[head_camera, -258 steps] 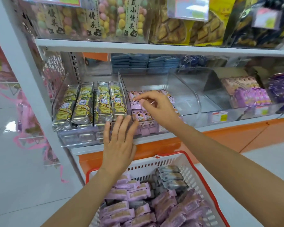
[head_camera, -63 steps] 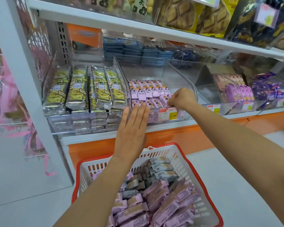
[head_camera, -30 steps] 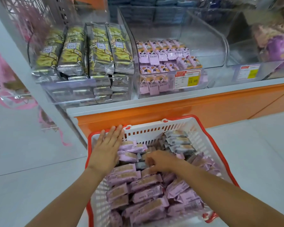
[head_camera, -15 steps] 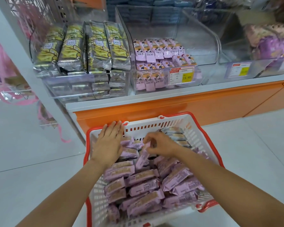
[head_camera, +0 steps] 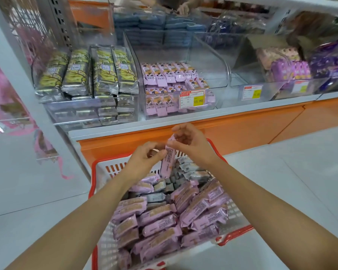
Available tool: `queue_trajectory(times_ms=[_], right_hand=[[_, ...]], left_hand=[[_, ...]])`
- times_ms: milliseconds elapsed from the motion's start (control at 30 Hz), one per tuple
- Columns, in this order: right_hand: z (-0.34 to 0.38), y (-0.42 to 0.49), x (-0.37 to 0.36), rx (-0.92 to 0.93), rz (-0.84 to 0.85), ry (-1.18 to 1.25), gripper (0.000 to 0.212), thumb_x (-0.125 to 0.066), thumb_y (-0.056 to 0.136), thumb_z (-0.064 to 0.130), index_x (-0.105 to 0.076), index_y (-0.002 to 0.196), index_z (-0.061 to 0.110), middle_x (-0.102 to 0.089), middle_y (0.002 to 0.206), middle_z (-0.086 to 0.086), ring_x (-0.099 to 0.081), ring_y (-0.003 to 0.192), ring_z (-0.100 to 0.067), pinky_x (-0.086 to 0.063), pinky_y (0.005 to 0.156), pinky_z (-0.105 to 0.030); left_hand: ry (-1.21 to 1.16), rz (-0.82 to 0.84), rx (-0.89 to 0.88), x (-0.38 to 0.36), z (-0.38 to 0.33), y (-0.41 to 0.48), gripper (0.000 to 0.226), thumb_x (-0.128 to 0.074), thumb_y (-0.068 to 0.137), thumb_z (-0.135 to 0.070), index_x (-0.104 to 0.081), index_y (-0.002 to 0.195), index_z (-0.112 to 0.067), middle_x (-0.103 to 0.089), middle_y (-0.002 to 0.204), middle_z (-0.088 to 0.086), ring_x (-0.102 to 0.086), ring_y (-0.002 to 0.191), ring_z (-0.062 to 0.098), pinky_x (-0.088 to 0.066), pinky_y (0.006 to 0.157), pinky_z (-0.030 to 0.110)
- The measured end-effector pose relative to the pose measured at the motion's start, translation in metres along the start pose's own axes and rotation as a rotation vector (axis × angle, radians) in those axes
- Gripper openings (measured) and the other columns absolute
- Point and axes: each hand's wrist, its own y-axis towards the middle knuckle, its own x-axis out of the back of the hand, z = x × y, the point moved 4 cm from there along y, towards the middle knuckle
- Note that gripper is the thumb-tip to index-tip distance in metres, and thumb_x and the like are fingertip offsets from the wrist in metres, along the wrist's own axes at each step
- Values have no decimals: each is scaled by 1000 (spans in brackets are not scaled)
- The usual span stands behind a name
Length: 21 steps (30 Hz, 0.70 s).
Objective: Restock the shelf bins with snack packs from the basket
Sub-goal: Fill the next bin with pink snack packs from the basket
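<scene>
Left hand (head_camera: 144, 158) and right hand (head_camera: 191, 147), as I saw them, met above the basket (head_camera: 113, 169). Both pinched one pink snack pack (head_camera: 169, 162), held nearly upright. The left fingers were curled at its middle, the right at its top end. Toward six o'clock, loose packs (head_camera: 160, 221) filled the basket. At twelve o'clock stood the partly filled shelf bin (head_camera: 220, 75), with a price label (head_camera: 192, 99) on its front.

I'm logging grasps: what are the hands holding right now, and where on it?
One pink snack pack, upright over the basket: the right hand pinches its top end, the left hand holds its upper side.
</scene>
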Motion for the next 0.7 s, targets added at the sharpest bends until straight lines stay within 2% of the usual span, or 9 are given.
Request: queue_trajectory(times_ms=[167, 300, 333, 400, 467, 500, 567, 633, 700], right_hand=[[13, -5, 11, -1, 81, 0, 56, -80, 80, 21, -47, 126, 16, -62, 113, -6, -62, 97, -21, -52, 87, -35], [17, -11, 12, 20, 108, -155, 46, -79, 81, 15, -50, 116, 15, -63, 111, -4, -62, 92, -20, -54, 80, -39], [20, -11, 14, 36, 86, -157, 43, -78, 82, 14, -51, 115, 15, -63, 110, -5, -62, 93, -22, -55, 80, -40], [30, -10, 21, 63, 37, -146, 40, -77, 82, 12, -54, 114, 17, -63, 108, -5, -61, 96, -23, -55, 80, -41], [43, -7, 32, 85, -34, -130, 40, -77, 82, 9, -57, 115, 20, -63, 103, -3, -61, 91, -18, -56, 78, -38], [51, -6, 38, 103, -84, -121, 40, -77, 81, 8, -57, 114, 20, -62, 100, -2, -60, 87, -15, -56, 75, -35], [70, 2, 52, 140, -196, -142, 40, -77, 80, 9, -58, 113, 19, -62, 94, -1, -58, 80, -13, -56, 71, -33], [89, 18, 65, 172, -280, -214, 38, -78, 80, 13, -59, 113, 18, -61, 91, -7, -57, 76, -15, -55, 68, -30], [102, 44, 76, 164, -321, -321, 35, -79, 80, 21, -60, 109, 22, -63, 90, -13, -58, 70, -15, -55, 64, -30]], left_hand=[[-134, -127, 16, 5, -14, 6, 22, -51, 102, -17, -64, 115, -5, -70, 106, 11, -64, 90, 14, -52, 80, 25], [-339, -190, 2, 6, -33, 11, 20, -49, 103, -17, -61, 110, -4, -70, 107, 20, -69, 96, 28, -55, 90, 34], [-360, -193, -4, 5, -37, 13, 20, -49, 103, -17, -61, 111, -4, -70, 106, 20, -69, 96, 28, -54, 89, 36], [-304, -237, -50, 3, -48, 15, 19, -50, 103, -18, -60, 115, -7, -70, 103, 11, -68, 92, 15, -52, 85, 27], [34, -404, -202, 11, -62, 13, 24, -52, 102, -17, -57, 124, -12, -62, 107, -1, -59, 92, 3, -44, 81, 14], [276, -512, -317, 16, -70, 10, 28, -53, 100, -16, -56, 128, -13, -59, 111, -1, -56, 97, 5, -42, 83, 15], [702, -638, -526, 23, -82, 8, 38, -54, 94, -14, -55, 132, -11, -57, 124, 7, -51, 117, 19, -40, 96, 30], [970, -606, -550, 24, -83, 17, 53, -56, 88, -15, -50, 140, -10, -49, 144, 12, -36, 138, 29, -25, 114, 45], [1125, -522, -457, 22, -77, 27, 72, -62, 86, -17, -34, 152, -11, -30, 159, 11, -16, 150, 29, -5, 123, 49]])
